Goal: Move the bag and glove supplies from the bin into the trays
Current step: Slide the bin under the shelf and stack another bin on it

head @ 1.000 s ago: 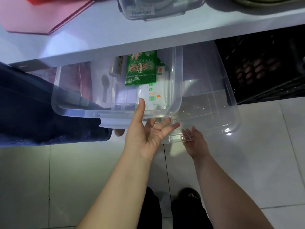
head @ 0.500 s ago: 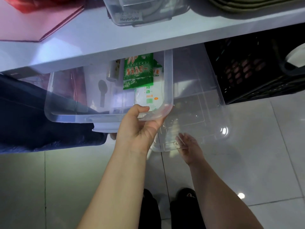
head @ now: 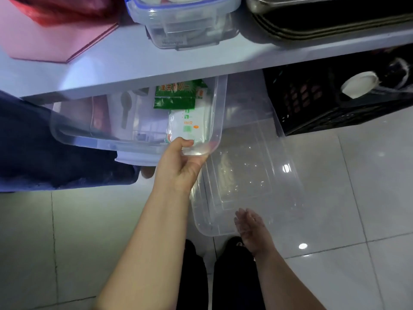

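Observation:
A clear plastic bin sticks out from under the white shelf. Inside it lie a green packet and a white packet with orange print, plus a grey scoop. My left hand grips the bin's front right corner, thumb over the rim. To its right a clear lid lies flat on the floor. My right hand rests with straight fingers on the lid's near edge. Stacked metal trays sit on the shelf at the top right.
On the shelf stand a lidded clear container and a pink box. A black crate sits under the shelf at the right, holding a white cap. Dark blue fabric lies at the left. The floor is white tile.
My left hand went from open under the bin's corner to gripping its rim. The lid and my right hand have come nearer to my feet. The view tilted up, showing more of the shelf.

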Tool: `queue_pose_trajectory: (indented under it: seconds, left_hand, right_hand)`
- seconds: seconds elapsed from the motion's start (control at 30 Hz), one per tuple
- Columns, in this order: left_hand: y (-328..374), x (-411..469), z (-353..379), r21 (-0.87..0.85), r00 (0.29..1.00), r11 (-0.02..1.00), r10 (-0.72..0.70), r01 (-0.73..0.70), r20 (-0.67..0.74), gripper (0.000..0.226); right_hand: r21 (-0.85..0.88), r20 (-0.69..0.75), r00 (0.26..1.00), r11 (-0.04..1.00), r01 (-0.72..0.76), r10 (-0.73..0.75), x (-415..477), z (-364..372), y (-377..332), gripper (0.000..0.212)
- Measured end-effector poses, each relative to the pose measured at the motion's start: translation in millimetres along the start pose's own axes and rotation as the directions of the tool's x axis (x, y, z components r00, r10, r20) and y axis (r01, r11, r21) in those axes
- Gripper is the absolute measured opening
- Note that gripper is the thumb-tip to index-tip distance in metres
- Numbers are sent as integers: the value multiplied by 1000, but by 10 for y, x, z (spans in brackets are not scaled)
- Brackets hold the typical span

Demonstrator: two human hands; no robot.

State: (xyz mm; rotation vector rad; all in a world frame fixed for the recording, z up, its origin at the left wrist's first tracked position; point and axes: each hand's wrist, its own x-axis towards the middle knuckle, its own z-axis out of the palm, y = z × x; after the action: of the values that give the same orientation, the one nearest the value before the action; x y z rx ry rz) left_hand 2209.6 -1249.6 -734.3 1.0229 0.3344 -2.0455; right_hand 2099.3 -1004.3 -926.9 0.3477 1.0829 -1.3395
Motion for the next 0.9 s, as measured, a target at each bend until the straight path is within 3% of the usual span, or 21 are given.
queue_pose_trajectory:
  seconds: [0.1, 0.2, 0.33, 0.43, 0.6, 0.9]
  left_hand:
    - [-9, -43, 57, -8, 999, 1000, -10, 9, -40, 69]
    - [-16, -71, 159, 11, 997, 1000, 22, -22, -79, 50]
    - [8, -63, 247, 22, 995, 999, 29, -28, -95, 41]
    - [15, -29, 258, -9, 998, 1000, 7, -8, -67, 32]
    - [8, 61, 176, -38, 998, 999, -9, 7, -62, 46]
    - [31, 205, 192, 23, 996, 1000, 21, -19, -92, 22]
  right_hand:
    - [40, -65, 998, 999, 2, 0, -304, 24, 0, 23]
    - [96, -192, 981, 995, 31, -12, -490, 109, -24, 14]
    - [94, -313, 950, 995, 28, 3, -579, 155, -57, 11]
    - [108, -330, 943, 994, -5, 41, -661, 18, -55, 12]
    - [107, -345, 937, 994, -23, 59, -857, -149, -31, 12]
    - [-18, -415, 910, 1000, 1, -9, -1024, -2, -121, 22]
